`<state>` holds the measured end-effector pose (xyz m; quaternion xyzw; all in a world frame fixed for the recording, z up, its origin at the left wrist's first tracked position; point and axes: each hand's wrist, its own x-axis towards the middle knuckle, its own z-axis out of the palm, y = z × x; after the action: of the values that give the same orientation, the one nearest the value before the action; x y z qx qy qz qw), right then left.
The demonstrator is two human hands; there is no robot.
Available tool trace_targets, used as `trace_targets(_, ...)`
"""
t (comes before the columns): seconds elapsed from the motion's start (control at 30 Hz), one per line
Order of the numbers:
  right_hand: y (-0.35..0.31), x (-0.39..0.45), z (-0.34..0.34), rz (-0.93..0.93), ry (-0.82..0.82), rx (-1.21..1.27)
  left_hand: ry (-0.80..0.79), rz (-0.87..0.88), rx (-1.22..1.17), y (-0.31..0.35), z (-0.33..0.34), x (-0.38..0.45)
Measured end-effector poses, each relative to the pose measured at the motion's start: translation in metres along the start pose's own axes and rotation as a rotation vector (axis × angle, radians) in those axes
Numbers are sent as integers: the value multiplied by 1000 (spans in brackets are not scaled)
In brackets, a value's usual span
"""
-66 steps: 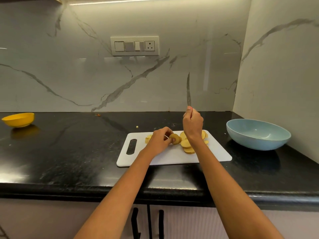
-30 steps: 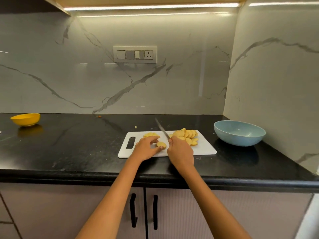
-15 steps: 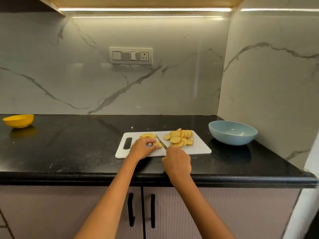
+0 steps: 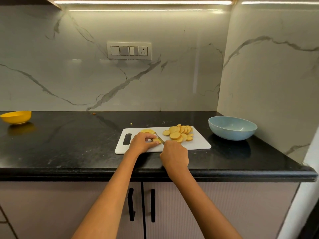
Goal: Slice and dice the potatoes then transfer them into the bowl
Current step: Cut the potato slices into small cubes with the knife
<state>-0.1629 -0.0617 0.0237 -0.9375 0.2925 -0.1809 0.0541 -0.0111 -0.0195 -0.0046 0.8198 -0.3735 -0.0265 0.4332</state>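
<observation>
A white cutting board lies on the black counter. A pile of round yellow potato slices sits on its right half, and a few more pieces lie behind my left hand. My left hand pinches a potato slice flat on the board. My right hand grips a knife, its blade angled down across that slice. The light blue bowl stands to the right of the board and looks empty.
A yellow bowl sits far left on the counter. The marble side wall rises close behind the blue bowl. Small scraps lie on the counter behind the board. Cabinet doors with black handles are below the counter edge.
The knife came down from pointing upright to lying across the slice. My left hand set a slice flat on the board and holds it. The view pulled back from the counter.
</observation>
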Motion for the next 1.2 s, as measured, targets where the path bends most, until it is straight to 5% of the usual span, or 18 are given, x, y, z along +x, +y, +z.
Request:
trace_targets(0.43, 4, -12, -1, -102, 9, -123, 56, 41, 89, 5, 1, -6)
trace_targets(1.2, 4, -9, -2, 0, -12, 4, 132, 32, 1, 6, 1, -10)
